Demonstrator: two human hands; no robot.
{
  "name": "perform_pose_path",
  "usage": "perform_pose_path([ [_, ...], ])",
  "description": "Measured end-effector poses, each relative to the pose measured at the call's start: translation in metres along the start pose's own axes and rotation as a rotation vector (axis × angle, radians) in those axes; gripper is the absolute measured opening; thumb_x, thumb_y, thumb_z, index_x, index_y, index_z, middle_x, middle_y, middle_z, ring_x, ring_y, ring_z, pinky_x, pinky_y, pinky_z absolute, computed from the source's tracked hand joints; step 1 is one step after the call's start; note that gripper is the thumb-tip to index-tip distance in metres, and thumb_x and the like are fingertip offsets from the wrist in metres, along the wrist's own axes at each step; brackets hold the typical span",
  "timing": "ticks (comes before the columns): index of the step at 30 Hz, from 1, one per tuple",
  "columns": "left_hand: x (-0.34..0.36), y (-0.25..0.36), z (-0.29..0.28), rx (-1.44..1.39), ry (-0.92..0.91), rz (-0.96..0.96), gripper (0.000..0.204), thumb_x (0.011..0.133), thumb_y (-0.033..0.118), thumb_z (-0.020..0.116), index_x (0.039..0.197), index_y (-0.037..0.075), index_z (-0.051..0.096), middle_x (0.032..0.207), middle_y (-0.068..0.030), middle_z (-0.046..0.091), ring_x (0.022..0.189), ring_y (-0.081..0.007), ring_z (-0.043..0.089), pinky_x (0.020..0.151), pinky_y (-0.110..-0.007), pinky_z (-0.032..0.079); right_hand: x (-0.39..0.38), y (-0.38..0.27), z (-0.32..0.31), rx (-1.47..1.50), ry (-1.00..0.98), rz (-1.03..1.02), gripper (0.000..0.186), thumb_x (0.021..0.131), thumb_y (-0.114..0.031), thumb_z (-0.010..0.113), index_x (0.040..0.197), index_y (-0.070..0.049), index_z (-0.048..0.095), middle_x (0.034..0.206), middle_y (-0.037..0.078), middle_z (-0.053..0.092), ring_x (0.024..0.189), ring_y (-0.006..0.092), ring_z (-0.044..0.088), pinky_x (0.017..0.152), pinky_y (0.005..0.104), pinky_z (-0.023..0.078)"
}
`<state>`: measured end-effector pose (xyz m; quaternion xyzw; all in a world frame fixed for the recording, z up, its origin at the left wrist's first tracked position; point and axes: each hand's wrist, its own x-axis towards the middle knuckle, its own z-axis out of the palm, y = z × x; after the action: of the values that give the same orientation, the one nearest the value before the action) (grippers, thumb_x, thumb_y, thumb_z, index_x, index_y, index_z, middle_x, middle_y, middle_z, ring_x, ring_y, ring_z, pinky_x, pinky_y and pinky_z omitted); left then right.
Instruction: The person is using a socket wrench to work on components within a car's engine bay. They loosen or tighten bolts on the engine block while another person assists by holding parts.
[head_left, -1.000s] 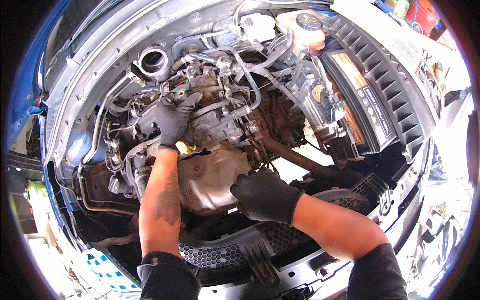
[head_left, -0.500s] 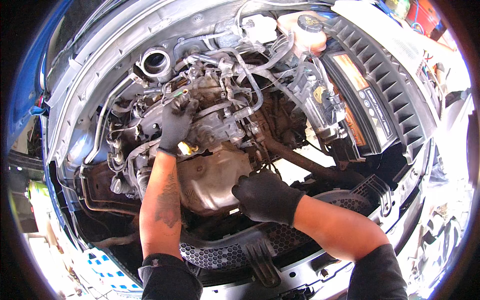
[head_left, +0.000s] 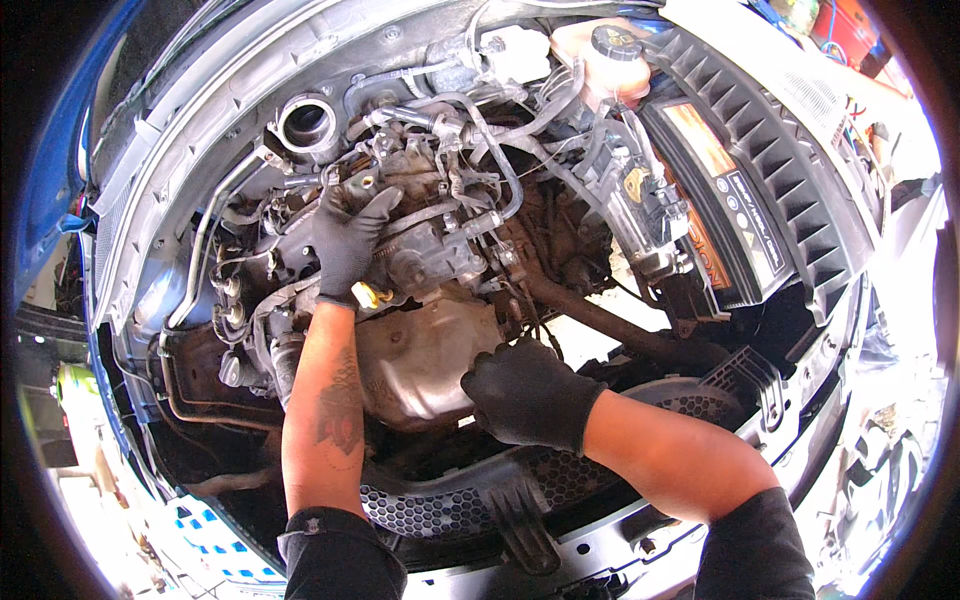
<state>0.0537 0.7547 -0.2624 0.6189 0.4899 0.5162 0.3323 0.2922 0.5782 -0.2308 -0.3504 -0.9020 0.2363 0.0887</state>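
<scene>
My left hand [head_left: 343, 240], in a black glove, rests on the upper engine [head_left: 410, 165] with fingers bent but apart, beside a small brass-coloured fitting [head_left: 368, 182]; the fingertips are partly lost among the parts. A yellow loop handle [head_left: 370, 296] shows beside its wrist. My right hand [head_left: 530, 395], also gloved in black, is closed at the right edge of the metal heat shield [head_left: 420, 355], near hanging dark hoses; whatever its fingers hold is hidden.
A battery [head_left: 740, 230] and black ribbed tray [head_left: 780, 170] fill the right side, below a coolant tank [head_left: 610, 75]. An open round intake [head_left: 308, 125] sits at the back. A thick pipe [head_left: 600, 320] runs diagonally right of the shield. A honeycomb duct [head_left: 420, 510] lies along the front.
My left hand's outer fingers curled in half a second ago and are now spread out again, with the hand shifted very slightly. My right hand stays in almost the same place.
</scene>
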Motion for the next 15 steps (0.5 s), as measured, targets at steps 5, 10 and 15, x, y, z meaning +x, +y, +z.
perform_pose_path([
  [5, -0.001, -0.016, -0.008, 0.096, 0.005, -0.045, 0.013, 0.090, 0.012, 0.079, 0.093, 0.000, 0.074, 0.090, -0.0040, 0.076, 0.079, -0.0072, 0.064, 0.074, -0.028, 0.053, 0.001, -0.002, 0.000, -0.026, 0.029, -0.024, 0.016, 0.072, -0.019, 0.073, 0.077, -0.004, 0.069, 0.075, 0.018, 0.068, 0.066, 0.0358, 0.071, 0.062, 0.0479, 0.057],
  [10, 0.004, -0.003, 0.005, 0.078, 0.127, -0.060, 0.023, 0.086, 0.018, 0.083, 0.077, 0.002, 0.069, 0.072, -0.0018, 0.069, 0.068, -0.0076, 0.058, 0.066, -0.029, 0.049, 0.000, -0.002, -0.003, -0.035, 0.026, -0.014, 0.016, 0.071, -0.019, 0.073, 0.077, -0.004, 0.070, 0.075, 0.018, 0.068, 0.066, 0.0354, 0.071, 0.062, 0.0473, 0.057],
  [15, 0.001, -0.015, -0.004, 0.163, 0.062, -0.015, 0.017, 0.089, 0.014, 0.080, 0.084, 0.001, 0.070, 0.078, -0.0010, 0.069, 0.073, -0.0081, 0.059, 0.070, -0.029, 0.050, 0.000, 0.000, 0.000, -0.002, 0.040, -0.030, 0.016, 0.071, -0.018, 0.073, 0.078, -0.004, 0.069, 0.076, 0.017, 0.067, 0.066, 0.0352, 0.071, 0.061, 0.0474, 0.057],
])
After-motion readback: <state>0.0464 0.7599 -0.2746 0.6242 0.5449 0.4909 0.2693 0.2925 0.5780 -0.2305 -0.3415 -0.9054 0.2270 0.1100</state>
